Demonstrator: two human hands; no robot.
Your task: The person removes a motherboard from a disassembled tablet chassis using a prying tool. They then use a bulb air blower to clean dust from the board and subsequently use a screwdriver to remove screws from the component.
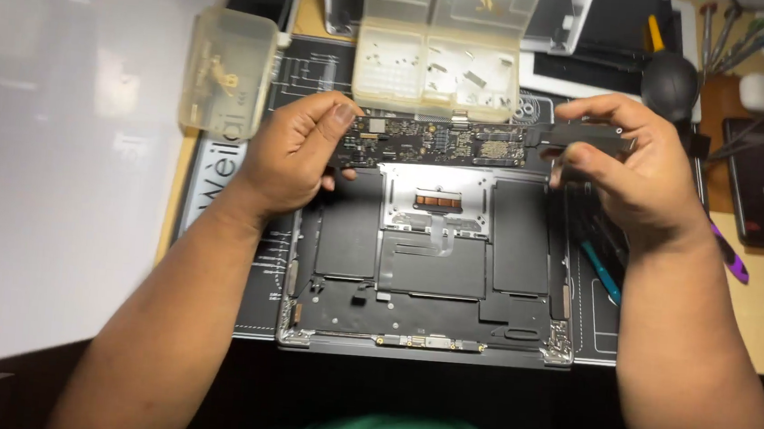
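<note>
Above the opened laptop (432,272), both hands' fingers (339,117) pinch the long circuit board (436,142) by its ends

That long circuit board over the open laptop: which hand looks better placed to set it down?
Probably the left hand: it grips the circuit board by its end, while the right hand pinches a separate black part.

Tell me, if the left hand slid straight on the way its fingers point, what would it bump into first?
The left hand points rightward along the long circuit board it grips. Going on, it would likely meet the right hand at the board's other end first, though depth is hard to judge.
</note>
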